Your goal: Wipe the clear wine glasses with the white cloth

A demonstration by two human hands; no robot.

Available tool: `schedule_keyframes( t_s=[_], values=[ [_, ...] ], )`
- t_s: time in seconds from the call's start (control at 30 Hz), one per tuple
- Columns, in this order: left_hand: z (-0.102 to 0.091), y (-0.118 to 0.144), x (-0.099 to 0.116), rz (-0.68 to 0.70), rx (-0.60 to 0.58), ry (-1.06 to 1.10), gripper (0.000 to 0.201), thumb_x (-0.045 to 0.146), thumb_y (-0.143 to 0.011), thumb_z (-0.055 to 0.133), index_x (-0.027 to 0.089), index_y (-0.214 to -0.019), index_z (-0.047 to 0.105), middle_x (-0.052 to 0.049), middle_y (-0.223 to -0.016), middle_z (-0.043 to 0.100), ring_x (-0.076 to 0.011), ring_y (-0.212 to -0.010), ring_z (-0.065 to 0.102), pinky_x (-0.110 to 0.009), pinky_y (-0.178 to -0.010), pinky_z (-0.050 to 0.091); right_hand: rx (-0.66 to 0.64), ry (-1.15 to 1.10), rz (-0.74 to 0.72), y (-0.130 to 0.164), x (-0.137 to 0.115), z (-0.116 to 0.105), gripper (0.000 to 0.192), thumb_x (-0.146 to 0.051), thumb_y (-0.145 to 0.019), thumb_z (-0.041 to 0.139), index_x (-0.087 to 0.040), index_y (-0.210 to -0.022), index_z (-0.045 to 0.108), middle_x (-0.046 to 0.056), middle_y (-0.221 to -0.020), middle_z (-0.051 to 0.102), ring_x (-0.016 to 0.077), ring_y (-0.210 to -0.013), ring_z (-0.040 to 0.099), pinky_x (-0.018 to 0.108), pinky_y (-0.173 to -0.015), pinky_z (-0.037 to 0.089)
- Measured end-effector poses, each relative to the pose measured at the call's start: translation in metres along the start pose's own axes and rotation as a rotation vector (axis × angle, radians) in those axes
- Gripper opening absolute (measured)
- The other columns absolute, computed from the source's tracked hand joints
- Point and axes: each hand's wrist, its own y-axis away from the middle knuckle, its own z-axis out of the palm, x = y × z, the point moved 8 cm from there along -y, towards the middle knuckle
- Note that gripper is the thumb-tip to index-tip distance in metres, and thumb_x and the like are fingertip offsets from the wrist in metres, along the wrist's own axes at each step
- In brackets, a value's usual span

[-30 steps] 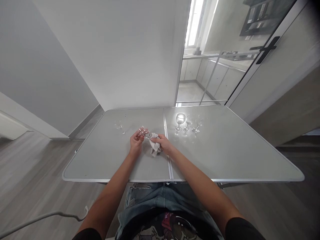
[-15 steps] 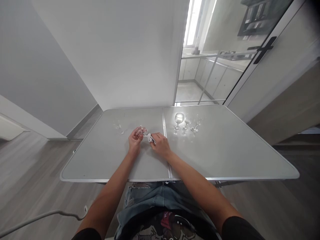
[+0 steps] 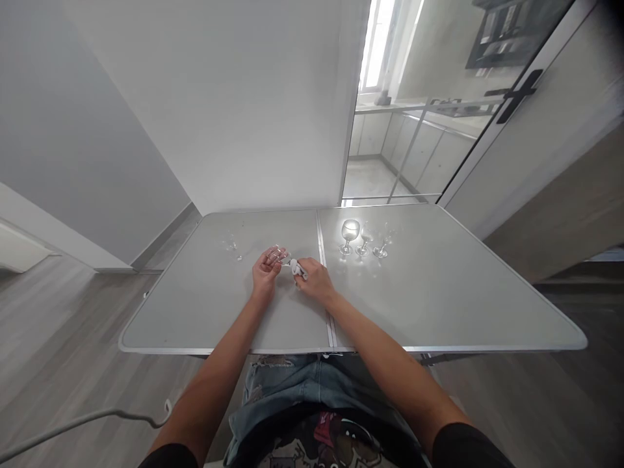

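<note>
My left hand (image 3: 264, 272) holds a small clear stemmed glass (image 3: 277, 254) by its bowl, tilted on its side over the grey folding table (image 3: 439, 292). My right hand (image 3: 313, 279) is closed around a bunched pale cloth (image 3: 298, 268), pressed against the stem end of that glass. Both hands hover near the table's centre seam. Most of the cloth is hidden inside my fist.
Three clear stemmed glasses (image 3: 363, 239) stand upright in a row right of the seam, toward the back. One more small glass (image 3: 231, 244) stands at the back left. A white wall and a glass door rise behind the table. A cable (image 3: 88, 422) lies on the floor at the left.
The cloth hung loose below my right hand one second ago; it is now bunched up inside the fist. Both hands stay in nearly the same place.
</note>
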Motion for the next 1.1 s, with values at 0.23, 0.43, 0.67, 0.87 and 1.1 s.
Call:
schedule_keyframes(
  t_s=[0.23,0.43,0.67,0.87,1.1],
  values=[
    [0.012,0.005,-0.01,-0.155,-0.13,0.069,0.068,0.042,-0.07,0.087,0.022,-0.128,0.058,-0.014,-0.125,0.067,-0.0221,-0.101,0.07,-0.034,-0.088,0.055,-0.065,-0.001,-0.048,0.003,0.0,0.006,0.024,-0.037,-0.085,0.06,-0.02,-0.069,0.054,-0.004,-0.061,0.049,0.0118,-0.057,0.041,0.025,-0.058,0.032],
    [0.009,0.005,-0.014,-0.199,-0.109,0.021,0.064,0.03,-0.063,0.092,0.021,-0.116,0.057,-0.007,-0.099,0.075,-0.0201,-0.09,0.073,-0.031,-0.083,0.055,-0.044,-0.288,0.038,0.0,0.007,0.008,0.033,-0.049,-0.088,0.06,-0.018,-0.077,0.064,-0.003,-0.064,0.054,0.012,-0.06,0.046,0.024,-0.059,0.037],
    [0.013,0.006,0.005,-0.089,-0.037,0.006,0.066,0.025,-0.061,0.092,0.027,-0.108,0.047,0.0,-0.1,0.07,-0.0222,-0.093,0.074,-0.039,-0.09,0.057,0.53,-0.877,0.466,0.008,0.065,-0.015,0.04,-0.06,-0.08,0.067,-0.022,-0.093,0.061,0.0,-0.085,0.067,0.0145,-0.073,0.061,0.026,-0.065,0.05],
    [0.008,0.006,0.011,0.014,0.068,-0.082,0.06,0.026,-0.062,0.091,0.024,-0.107,0.052,-0.001,-0.094,0.072,-0.0221,-0.09,0.074,-0.042,-0.091,0.058,0.172,-1.057,0.55,0.006,0.044,0.025,0.041,-0.055,-0.073,0.077,-0.021,-0.092,0.064,0.003,-0.087,0.07,0.0164,-0.08,0.064,0.028,-0.07,0.052],
    [0.014,0.012,-0.005,-0.122,-0.03,-0.301,0.034,0.034,-0.065,0.089,0.018,-0.091,0.074,-0.011,-0.101,0.076,-0.0254,-0.095,0.073,-0.044,-0.092,0.056,0.14,-1.03,0.503,0.005,0.035,0.025,0.045,-0.059,-0.073,0.075,-0.021,-0.096,0.067,0.004,-0.088,0.071,0.0175,-0.083,0.064,0.027,-0.07,0.051]
  ],
)
